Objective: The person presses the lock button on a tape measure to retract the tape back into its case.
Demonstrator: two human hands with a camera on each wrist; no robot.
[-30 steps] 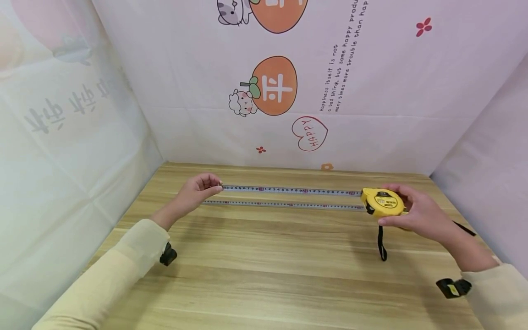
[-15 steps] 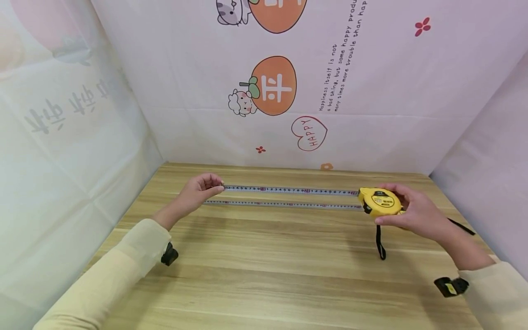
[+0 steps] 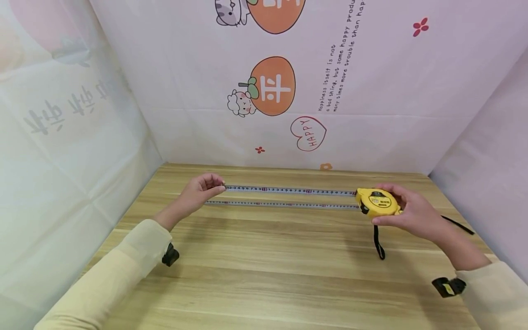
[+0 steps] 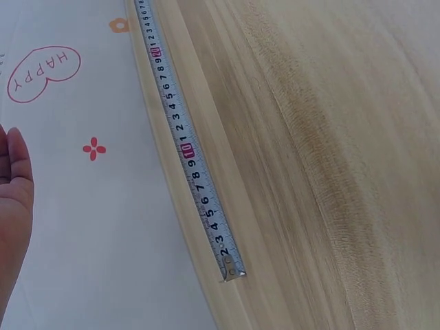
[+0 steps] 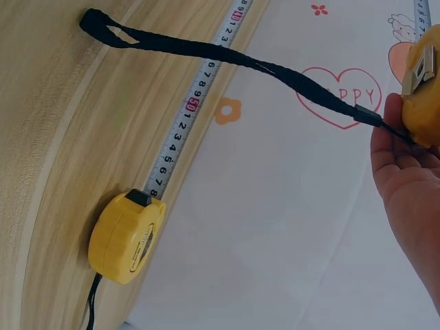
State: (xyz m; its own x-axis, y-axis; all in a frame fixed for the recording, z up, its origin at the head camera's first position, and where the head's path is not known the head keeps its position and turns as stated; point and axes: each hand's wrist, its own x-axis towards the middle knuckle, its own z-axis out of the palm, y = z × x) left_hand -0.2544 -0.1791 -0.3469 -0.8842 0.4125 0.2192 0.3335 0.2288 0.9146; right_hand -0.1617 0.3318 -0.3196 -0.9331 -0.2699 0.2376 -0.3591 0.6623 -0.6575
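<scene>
My right hand (image 3: 416, 211) grips a yellow tape measure (image 3: 376, 201) by its case, above the tabletop at the right. From the case's mouth, a numbered steel blade (image 3: 284, 190) stretches left to my left hand (image 3: 191, 195). There the thumb and fingers pinch its end. Below it in the head view runs the blade of a second tape measure (image 5: 127, 237), which lies on the table. The held case mostly covers this second case in the head view. The lying blade's hook (image 4: 232, 271) appears in the left wrist view. A black strap (image 3: 378, 243) hangs from the held case.
The wood-grain table (image 3: 264, 275) ends at the back against a printed white cloth (image 3: 198, 91). More cloth rises on the left and right sides. The lying tape's black strap (image 3: 458, 224) reaches toward the table's right edge.
My right hand has moved slightly left with the tape measure, and my left hand slightly right. The blade between them has become a little shorter. The lying tape has not moved.
</scene>
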